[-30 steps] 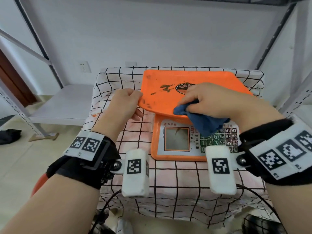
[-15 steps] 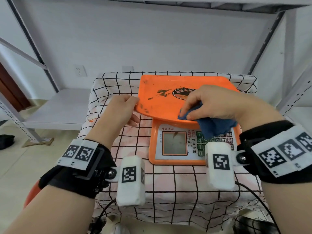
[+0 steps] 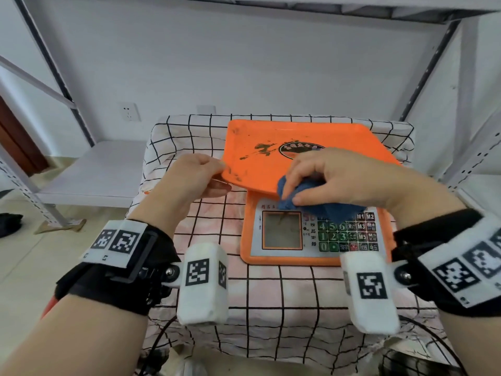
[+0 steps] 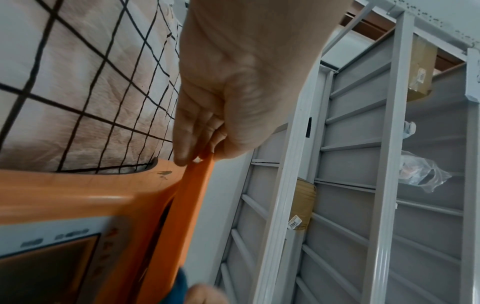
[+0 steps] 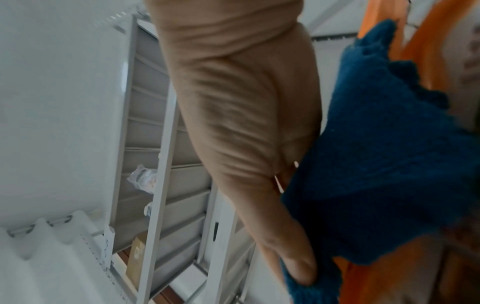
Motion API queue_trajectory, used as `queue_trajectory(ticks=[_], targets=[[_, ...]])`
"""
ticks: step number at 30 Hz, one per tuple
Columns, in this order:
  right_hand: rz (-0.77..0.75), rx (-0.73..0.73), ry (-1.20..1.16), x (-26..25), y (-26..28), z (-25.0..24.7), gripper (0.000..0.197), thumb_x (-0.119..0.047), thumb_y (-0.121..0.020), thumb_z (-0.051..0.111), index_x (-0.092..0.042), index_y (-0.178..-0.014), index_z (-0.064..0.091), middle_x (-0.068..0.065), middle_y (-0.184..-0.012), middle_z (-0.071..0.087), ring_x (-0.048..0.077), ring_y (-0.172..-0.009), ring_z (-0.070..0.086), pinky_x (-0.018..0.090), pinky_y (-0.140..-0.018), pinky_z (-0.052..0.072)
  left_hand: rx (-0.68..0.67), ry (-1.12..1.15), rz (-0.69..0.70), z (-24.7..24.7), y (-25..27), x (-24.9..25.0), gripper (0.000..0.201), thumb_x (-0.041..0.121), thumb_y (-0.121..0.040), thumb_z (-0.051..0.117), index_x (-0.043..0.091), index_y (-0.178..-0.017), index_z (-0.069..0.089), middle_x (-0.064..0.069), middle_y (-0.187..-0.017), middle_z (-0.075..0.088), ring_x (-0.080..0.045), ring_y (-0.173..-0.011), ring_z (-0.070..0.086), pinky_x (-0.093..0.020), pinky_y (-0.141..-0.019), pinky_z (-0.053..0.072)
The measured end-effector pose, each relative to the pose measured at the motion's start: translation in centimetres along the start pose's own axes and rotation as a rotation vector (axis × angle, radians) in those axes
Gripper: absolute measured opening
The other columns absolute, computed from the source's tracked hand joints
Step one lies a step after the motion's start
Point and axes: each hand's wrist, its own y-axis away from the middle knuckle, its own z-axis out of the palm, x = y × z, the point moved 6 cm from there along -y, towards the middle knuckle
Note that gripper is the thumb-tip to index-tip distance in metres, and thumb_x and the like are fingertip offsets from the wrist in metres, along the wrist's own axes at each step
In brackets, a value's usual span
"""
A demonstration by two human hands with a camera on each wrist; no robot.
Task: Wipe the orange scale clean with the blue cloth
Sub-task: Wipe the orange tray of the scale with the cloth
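Scale: we see the orange scale on the checked cloth that covers the surface, right of the middle, its display and keypad facing us.
Platter: the orange weighing platter sits on top with its near left corner raised; dark smears lie left of its round label.
Edges: the platter's far edge runs close to the far edge of the surface; the scale's near edge stands well back from the near edge.
Open room: bare checked cloth lies to the left of the scale and in front of it; grey shelf uprights stand to the right, and a low grey shelf to the left.
Left hand: our left hand pinches the platter's near left corner, thumb above and fingers under the rim.
Right hand: our right hand is curled round the bunched blue cloth.
Cloth against scale: the cloth lies at the platter's near edge, hanging over the top of the keypad.
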Motion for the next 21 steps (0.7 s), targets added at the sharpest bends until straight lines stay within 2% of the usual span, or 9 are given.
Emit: queue_trajectory(ticks=[3, 4, 6, 9, 10, 12, 14, 17, 21], targets=[[0.071, 0.065, 0.010, 0.3, 0.1, 0.1, 0.020, -0.013, -0.078, 0.069, -0.031, -0.088, 0.065, -0.018, -0.088, 0.062, -0.005, -0.082, 0.056, 0.008, -0.071, 0.042, -0.018, -0.098, 0.008, -0.6, -0.1, -0.1, 0.019, 0.018, -0.092, 0.057, 0.008, -0.077, 0.062, -0.004, -0.068, 0.059, -0.011, -0.054, 0.056, -0.017, -0.051, 0.053], [0.072, 0.116, 0.052, -0.2, -0.3, 0.5, 0.018, -0.014, -0.078, 0.069, -0.028, -0.088, 0.063, -0.016, -0.086, 0.061, -0.003, -0.079, 0.056, 0.011, -0.068, 0.043, -0.034, -0.119, 0.005, -0.6, -0.1, -0.2, 0.021, 0.019, -0.092, 0.058, 0.009, -0.076, 0.061, -0.003, -0.066, 0.056, -0.012, -0.053, 0.052, -0.017, -0.050, 0.050], [0.073, 0.216, 0.166, -1.5, -1.5, 1.6, 0.014, -0.012, -0.078, 0.067, -0.024, -0.083, 0.061, -0.013, -0.083, 0.059, 0.003, -0.076, 0.054, 0.020, -0.069, 0.044, -0.069, -0.104, -0.014, -0.6, -0.1, -0.3, 0.022, 0.019, -0.092, 0.058, 0.009, -0.073, 0.061, -0.001, -0.063, 0.053, -0.011, -0.053, 0.048, -0.017, -0.049, 0.045], [0.062, 0.332, 0.241, -3.2, -3.0, 3.0, 0.008, -0.015, -0.081, 0.066, -0.021, -0.083, 0.061, -0.006, -0.088, 0.060, 0.011, -0.086, 0.053, 0.031, -0.077, 0.044, -0.088, -0.073, -0.025, -0.5, -0.1, -0.4, 0.024, 0.017, -0.092, 0.059, 0.010, -0.069, 0.060, 0.000, -0.060, 0.050, -0.011, -0.053, 0.045, -0.017, -0.048, 0.040], [0.049, 0.362, 0.243, -3.6, -3.5, 3.3, 0.004, -0.020, -0.082, 0.066, -0.020, -0.085, 0.062, -0.006, -0.090, 0.061, 0.012, -0.088, 0.053, 0.031, -0.078, 0.043, -0.091, -0.068, -0.025, -0.4, -0.1, -0.3, 0.025, 0.017, -0.092, 0.058, 0.010, -0.068, 0.059, 0.000, -0.059, 0.049, -0.011, -0.052, 0.044, -0.017, -0.047, 0.039], [0.042, 0.388, 0.275, -4.1, -4.5, 4.0, 0.011, -0.027, -0.085, 0.063, -0.018, -0.091, 0.064, -0.004, -0.094, 0.062, 0.014, -0.091, 0.052, 0.031, -0.075, 0.039, -0.096, -0.064, -0.027, -0.4, -0.1, -0.3, 0.025, 0.016, -0.092, 0.057, 0.010, -0.067, 0.057, 0.000, -0.058, 0.048, -0.010, -0.051, 0.043, -0.017, -0.046, 0.038], [0.024, 0.405, 0.301, -4.5, -5.4, 4.5, 0.012, -0.025, -0.087, 0.060, -0.015, -0.092, 0.064, -0.001, -0.095, 0.063, 0.017, -0.091, 0.054, 0.032, -0.073, 0.039, -0.091, -0.066, -0.033, -0.3, 0.0, -0.3, 0.025, 0.015, -0.091, 0.057, 0.010, -0.066, 0.058, 0.000, -0.057, 0.047, -0.010, -0.050, 0.041, -0.017, -0.046, 0.037], [-0.018, 0.352, 0.202, -4.2, -5.1, 3.3, 0.008, -0.020, -0.083, 0.066, -0.013, -0.085, 0.069, -0.002, -0.086, 0.067, 0.014, -0.085, 0.058, 0.032, -0.075, 0.044, -0.052, -0.059, -0.031, -0.2, 0.0, -0.1, 0.026, 0.015, -0.089, 0.059, 0.011, -0.064, 0.057, 0.001, -0.055, 0.046, -0.010, -0.049, 0.040, -0.018, -0.046, 0.035], [0.065, 0.145, 0.075, -1.5, -2.1, 0.5, 0.006, -0.018, -0.073, 0.078, -0.016, -0.074, 0.073, -0.009, -0.079, 0.071, 0.002, -0.078, 0.062, 0.011, -0.067, 0.044, -0.036, -0.075, -0.040, -0.2, 0.1, -0.4, 0.023, 0.017, -0.090, 0.058, 0.011, -0.067, 0.057, 0.004, -0.053, 0.046, -0.009, -0.047, 0.041, -0.016, -0.043, 0.036]])
